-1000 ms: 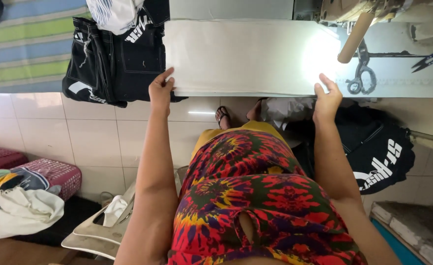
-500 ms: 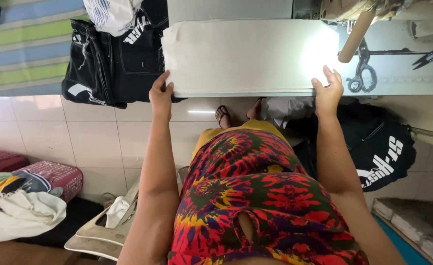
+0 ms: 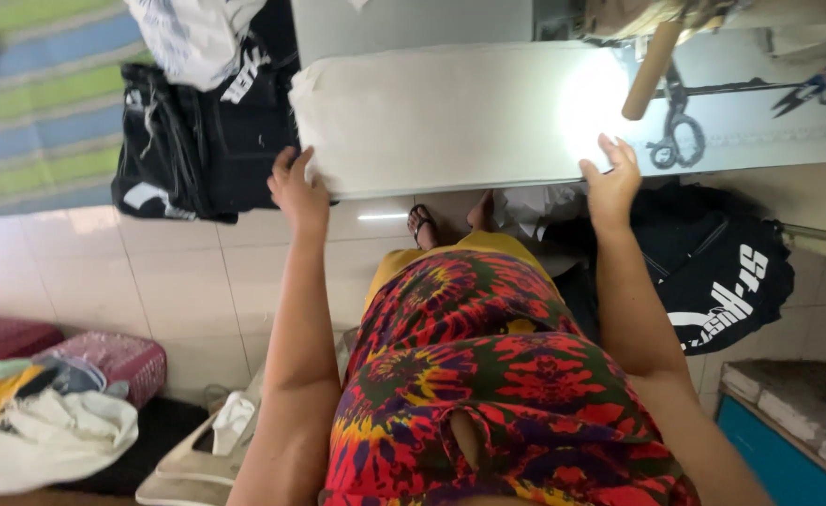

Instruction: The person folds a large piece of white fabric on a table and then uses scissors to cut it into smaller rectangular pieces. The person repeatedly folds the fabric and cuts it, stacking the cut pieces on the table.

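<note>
A long white padded board (image 3: 450,117) stretches across the view above a tiled floor. My left hand (image 3: 297,189) rests on its near left corner, fingers curled over the edge. My right hand (image 3: 611,175) lies flat on its near edge farther right, beside a bright glare spot. Black scissors (image 3: 677,131) lie on the board beyond my right hand, next to a wooden handle (image 3: 650,70). Small snips (image 3: 811,87) lie at the far right.
Black printed garments (image 3: 202,141) hang left of the board, with a white one above. Another black printed garment (image 3: 722,272) sits on the floor at right. A pile of clothes (image 3: 47,426) and a red cushion (image 3: 118,361) lie lower left. A blue-edged step (image 3: 788,431) is lower right.
Both hands stay on the board's near edge. My right hand has settled slightly lower on the edge; the view has shifted a little.
</note>
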